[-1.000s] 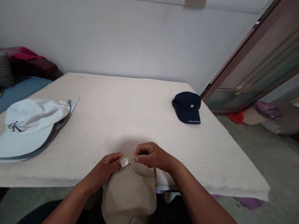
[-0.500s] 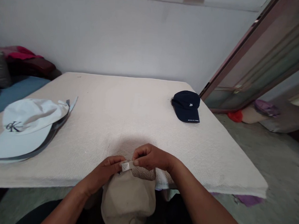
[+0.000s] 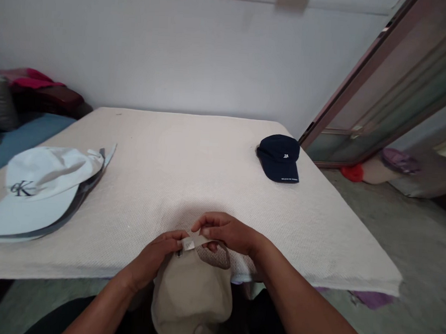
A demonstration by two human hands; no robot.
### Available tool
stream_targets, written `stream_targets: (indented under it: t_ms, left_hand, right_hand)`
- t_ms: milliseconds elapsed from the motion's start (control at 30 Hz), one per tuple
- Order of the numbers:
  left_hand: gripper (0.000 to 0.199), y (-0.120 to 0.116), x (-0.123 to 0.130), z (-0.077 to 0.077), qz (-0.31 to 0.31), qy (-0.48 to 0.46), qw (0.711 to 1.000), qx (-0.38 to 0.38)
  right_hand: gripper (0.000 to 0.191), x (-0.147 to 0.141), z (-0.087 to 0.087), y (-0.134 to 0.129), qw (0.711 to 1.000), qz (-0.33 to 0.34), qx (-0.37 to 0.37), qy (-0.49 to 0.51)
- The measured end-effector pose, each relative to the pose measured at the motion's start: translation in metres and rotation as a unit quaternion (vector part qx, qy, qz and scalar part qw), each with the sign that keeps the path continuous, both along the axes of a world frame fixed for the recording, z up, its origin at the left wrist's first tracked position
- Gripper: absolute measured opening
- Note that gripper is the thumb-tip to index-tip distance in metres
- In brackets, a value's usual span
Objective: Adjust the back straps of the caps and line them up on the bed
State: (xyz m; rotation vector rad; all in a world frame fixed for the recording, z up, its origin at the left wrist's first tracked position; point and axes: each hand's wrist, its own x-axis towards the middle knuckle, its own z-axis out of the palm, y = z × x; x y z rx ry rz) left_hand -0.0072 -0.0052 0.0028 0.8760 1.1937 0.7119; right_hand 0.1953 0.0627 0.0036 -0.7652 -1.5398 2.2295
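Observation:
A beige cap (image 3: pixel 193 297) hangs at the table's front edge with its back opening turned up towards the table. My left hand (image 3: pixel 164 246) is closed on the left end of its back strap, beside a small white label (image 3: pixel 188 244) and a metal buckle (image 3: pixel 179 253). On the right part of the strap (image 3: pixel 203 239), my right hand (image 3: pixel 229 232) pinches with thumb and fingers, some fingertips showing below the strap inside the opening. The cap's brim is out of sight.
White caps (image 3: pixel 46 177) lie stacked with a grey one at the table's left. A navy cap (image 3: pixel 279 157) sits at the far right of the cloth-covered table (image 3: pixel 186 155). Behind stands a wall (image 3: pixel 177 50); a door frame (image 3: pixel 350 84) is at the right.
My right hand has shifted slightly, and its fingers now reach round the strap with fingertips showing beneath it. My left hand keeps its hold at the buckle end.

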Motion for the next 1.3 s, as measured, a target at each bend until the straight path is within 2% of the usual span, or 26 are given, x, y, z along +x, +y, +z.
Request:
stream_targets:
  t_ms: [133,267,367,500,700,867,967,1100,1300]
  left_hand:
    - [0.023,-0.001,-0.001,-0.001,0.023,0.000,1.000,-0.020]
    - [0.023,-0.002,0.002,0.000,-0.012,-0.062,0.997,-0.042]
    - [0.020,-0.003,0.002,0.000,-0.004,-0.078,0.996,-0.052]
    - [0.015,-0.001,-0.002,-0.005,0.036,-0.103,0.992,-0.057]
    - [0.022,0.000,-0.009,-0.007,0.084,-0.154,0.982,-0.077]
    - [0.025,-0.003,-0.010,-0.007,0.067,-0.161,0.980,-0.091]
    - [0.025,-0.002,-0.011,-0.009,0.069,-0.170,0.979,-0.094]
    - [0.026,-0.001,-0.013,-0.011,0.083,-0.181,0.976,-0.093]
    - [0.016,-0.001,-0.009,-0.008,0.032,-0.147,0.985,-0.083]
  right_hand:
    - [0.021,0.000,-0.001,0.000,0.997,-0.022,0.061,-0.038]
    - [0.016,-0.008,0.000,-0.007,0.994,-0.034,0.090,-0.047]
    - [0.015,-0.012,0.001,-0.009,0.996,-0.032,0.080,-0.035]
    - [0.021,-0.004,0.002,-0.004,0.999,0.005,0.044,-0.031]
    - [0.023,0.012,-0.004,0.002,0.996,0.068,0.023,-0.060]
    - [0.017,0.012,0.000,0.000,0.996,0.060,0.012,-0.063]
    - [0.020,0.012,0.004,0.000,0.998,0.062,-0.008,-0.032]
    - [0.024,0.012,0.003,0.003,0.999,0.026,-0.047,0.007]
    - [0.012,0.003,-0.001,0.001,0.999,0.018,0.008,-0.034]
